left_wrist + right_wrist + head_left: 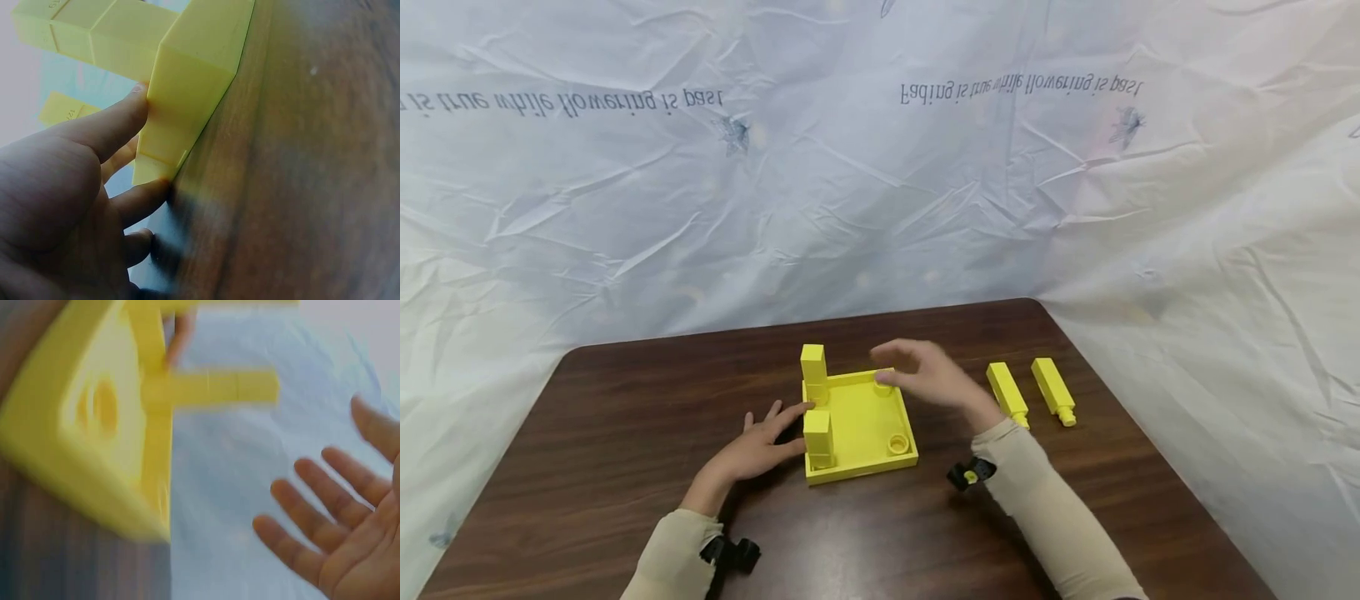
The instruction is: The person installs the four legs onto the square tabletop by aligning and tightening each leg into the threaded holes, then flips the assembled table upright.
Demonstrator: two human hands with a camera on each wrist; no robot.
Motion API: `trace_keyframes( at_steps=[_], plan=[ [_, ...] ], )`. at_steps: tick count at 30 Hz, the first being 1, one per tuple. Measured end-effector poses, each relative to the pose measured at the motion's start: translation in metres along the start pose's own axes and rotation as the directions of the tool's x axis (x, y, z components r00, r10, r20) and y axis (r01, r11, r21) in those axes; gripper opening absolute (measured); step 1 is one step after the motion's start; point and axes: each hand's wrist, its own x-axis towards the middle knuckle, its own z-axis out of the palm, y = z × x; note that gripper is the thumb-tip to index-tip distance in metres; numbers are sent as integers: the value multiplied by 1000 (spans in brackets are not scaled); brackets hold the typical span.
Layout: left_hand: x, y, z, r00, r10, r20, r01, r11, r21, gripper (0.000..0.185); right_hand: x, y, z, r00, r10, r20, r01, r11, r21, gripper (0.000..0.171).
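Note:
A yellow square tray-like base (857, 421) lies on the table, with one upright yellow post (813, 367) at its far left corner and a second post (818, 435) at its near left corner. A round socket (898, 444) shows in the near right corner; another is partly behind the right hand. My left hand (758, 446) has its fingers spread, with thumb and fingertips against the base's left wall, as the left wrist view also shows. Over the far right corner, my right hand (928, 375) is held with fingers extended and nothing in it.
Two loose yellow posts with narrow round ends, a nearer one (1006, 392) and a farther one (1052, 390), lie right of the base. The dark wooden table (647, 417) meets a pale printed sheet (820, 192) along its back edge.

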Motion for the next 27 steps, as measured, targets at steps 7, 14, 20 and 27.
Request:
trace_keyframes(
  at_steps=[7, 14, 20, 27],
  plan=[
    [0, 0, 0, 1000, -2, 0, 2, 1000, -7, 73, -29, 23, -54, 927, 259, -270, -350, 859, -374, 53],
    [-2, -1, -1, 1000, -11, 4, 11, 1000, -9, 73, -53, 54, -79, 831, 470, -298, -556, 714, -425, 70],
    [-4, -2, 0, 1000, 0, -2, 0, 1000, -26, 72, -60, 69, -86, 762, 582, -284, -645, 642, -415, 72],
    [-4, 0, 2, 1000, 15, -6, -15, 999, -36, 73, -63, 79, -90, 722, 642, -259, -686, 611, -395, 40]
  ],
)
